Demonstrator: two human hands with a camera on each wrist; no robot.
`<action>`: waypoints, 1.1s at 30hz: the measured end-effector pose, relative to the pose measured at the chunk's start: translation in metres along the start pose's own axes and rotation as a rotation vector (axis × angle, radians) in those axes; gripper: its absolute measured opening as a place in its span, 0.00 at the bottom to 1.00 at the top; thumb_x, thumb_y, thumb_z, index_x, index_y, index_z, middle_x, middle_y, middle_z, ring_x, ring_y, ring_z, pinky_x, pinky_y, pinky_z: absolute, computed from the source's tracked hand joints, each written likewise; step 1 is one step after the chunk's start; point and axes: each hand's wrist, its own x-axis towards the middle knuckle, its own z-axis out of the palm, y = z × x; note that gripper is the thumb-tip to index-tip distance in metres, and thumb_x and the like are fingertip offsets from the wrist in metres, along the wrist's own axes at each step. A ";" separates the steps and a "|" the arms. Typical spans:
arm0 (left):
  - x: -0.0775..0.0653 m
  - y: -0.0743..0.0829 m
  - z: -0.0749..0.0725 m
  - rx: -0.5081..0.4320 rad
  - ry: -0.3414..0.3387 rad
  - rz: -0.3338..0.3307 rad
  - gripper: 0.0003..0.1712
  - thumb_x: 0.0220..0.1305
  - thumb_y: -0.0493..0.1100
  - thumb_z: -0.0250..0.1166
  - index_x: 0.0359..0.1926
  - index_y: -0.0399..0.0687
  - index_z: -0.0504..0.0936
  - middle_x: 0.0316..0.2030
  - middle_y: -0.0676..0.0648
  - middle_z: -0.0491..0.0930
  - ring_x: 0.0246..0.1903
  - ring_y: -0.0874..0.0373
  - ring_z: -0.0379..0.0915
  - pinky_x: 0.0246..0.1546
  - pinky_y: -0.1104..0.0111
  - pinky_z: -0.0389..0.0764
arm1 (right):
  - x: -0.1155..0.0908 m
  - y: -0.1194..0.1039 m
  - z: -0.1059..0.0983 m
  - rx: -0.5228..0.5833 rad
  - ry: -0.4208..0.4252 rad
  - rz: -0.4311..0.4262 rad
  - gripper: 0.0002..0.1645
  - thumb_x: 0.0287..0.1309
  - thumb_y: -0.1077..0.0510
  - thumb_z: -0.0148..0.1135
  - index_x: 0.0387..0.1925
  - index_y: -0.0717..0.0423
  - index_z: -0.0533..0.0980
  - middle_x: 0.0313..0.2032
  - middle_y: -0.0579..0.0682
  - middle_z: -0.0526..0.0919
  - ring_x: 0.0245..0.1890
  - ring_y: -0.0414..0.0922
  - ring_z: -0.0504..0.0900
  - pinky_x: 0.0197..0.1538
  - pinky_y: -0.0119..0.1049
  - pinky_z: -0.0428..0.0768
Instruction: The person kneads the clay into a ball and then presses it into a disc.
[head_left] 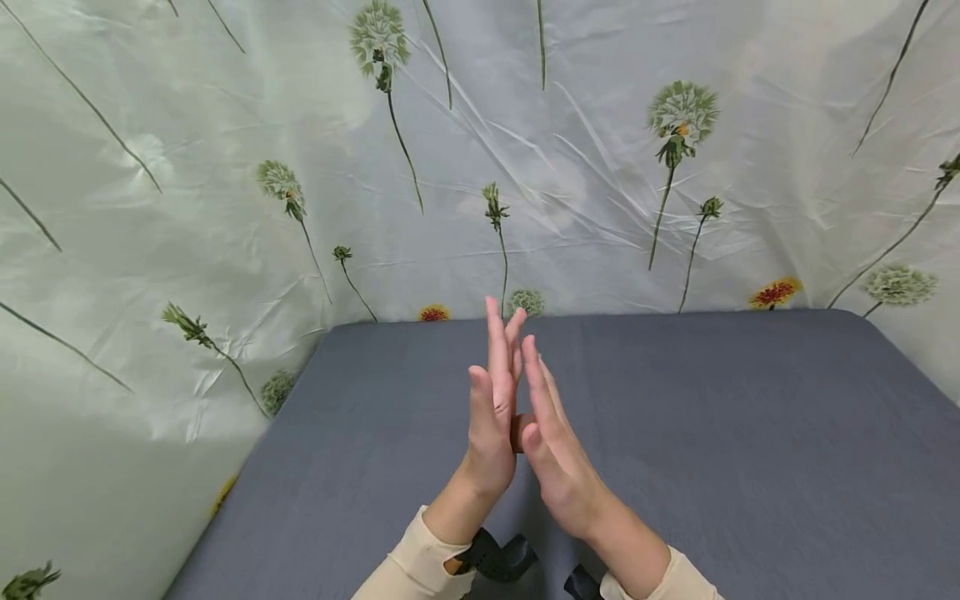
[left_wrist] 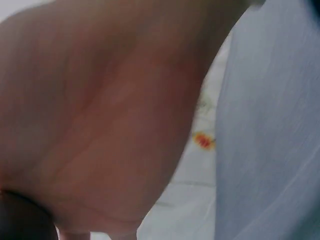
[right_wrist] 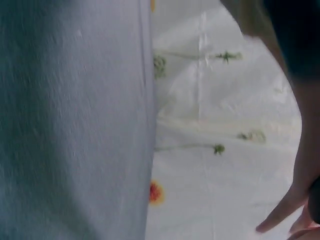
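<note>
In the head view a small reddish-brown thing point(head_left: 521, 433) sits between two palms above the table; most of it is covered, so its kind cannot be told. My left hand point(head_left: 492, 417) presses it from the left, fingers straight and pointing up. From the right my right hand point(head_left: 558, 458) leans against it, its fingers also straight and tilted toward the left hand. The fingertips of the two hands stand slightly apart. A dark rounded edge point(left_wrist: 25, 220) shows beside the palm in the left wrist view, and another dark edge point(right_wrist: 315, 200) by the hand in the right wrist view.
A grey cloth-covered table point(head_left: 720, 442) lies under both hands. Behind it and at the left hangs a pale sheet point(head_left: 225, 125) printed with dandelions and flowers. Black wrist mounts point(head_left: 502, 557) sit below the hands at the cream sleeves point(head_left: 420, 558).
</note>
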 end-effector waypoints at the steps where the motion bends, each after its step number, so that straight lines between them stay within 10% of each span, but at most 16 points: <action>1: 0.001 -0.001 -0.002 -0.023 0.007 -0.009 0.57 0.69 0.88 0.25 0.86 0.68 0.21 0.88 0.51 0.36 0.88 0.50 0.28 0.84 0.36 0.36 | -0.001 -0.003 0.003 -0.016 -0.008 -0.009 0.41 0.87 0.37 0.26 0.88 0.44 0.32 0.88 0.47 0.33 0.88 0.54 0.31 0.73 0.85 0.39; 9: -0.004 -0.027 0.020 -0.164 -0.092 -0.117 0.48 0.79 0.79 0.24 0.87 0.66 0.23 0.88 0.53 0.29 0.88 0.52 0.24 0.85 0.41 0.33 | 0.004 -0.023 -0.010 -0.233 0.091 -0.093 0.51 0.81 0.26 0.23 0.88 0.53 0.42 0.88 0.54 0.44 0.89 0.55 0.37 0.77 0.80 0.34; 16: -0.013 -0.016 0.029 0.002 -0.154 -0.088 0.50 0.77 0.78 0.16 0.85 0.58 0.19 0.87 0.57 0.23 0.87 0.56 0.23 0.83 0.40 0.28 | 0.012 -0.005 -0.033 0.069 0.109 0.012 0.41 0.86 0.33 0.26 0.88 0.38 0.34 0.88 0.46 0.37 0.88 0.48 0.33 0.85 0.51 0.38; 22: -0.004 -0.006 0.004 0.047 -0.057 -0.046 0.56 0.72 0.85 0.21 0.85 0.61 0.19 0.88 0.51 0.31 0.87 0.52 0.24 0.82 0.35 0.30 | 0.006 0.001 -0.007 0.076 0.040 0.030 0.38 0.88 0.40 0.25 0.88 0.40 0.33 0.88 0.47 0.32 0.88 0.47 0.30 0.75 0.80 0.33; 27: 0.003 -0.012 -0.011 -0.117 0.031 -0.115 0.56 0.69 0.89 0.30 0.86 0.73 0.22 0.88 0.51 0.37 0.88 0.44 0.27 0.81 0.31 0.43 | -0.001 -0.011 0.013 -0.049 -0.013 -0.015 0.41 0.87 0.38 0.28 0.88 0.48 0.35 0.88 0.51 0.35 0.88 0.50 0.31 0.72 0.85 0.34; 33: -0.002 -0.025 0.011 -0.187 -0.084 -0.137 0.50 0.77 0.81 0.26 0.86 0.68 0.21 0.88 0.55 0.26 0.88 0.53 0.21 0.85 0.42 0.33 | 0.009 -0.025 -0.003 -0.221 0.080 -0.083 0.50 0.82 0.27 0.24 0.88 0.54 0.42 0.88 0.52 0.43 0.89 0.56 0.36 0.77 0.80 0.33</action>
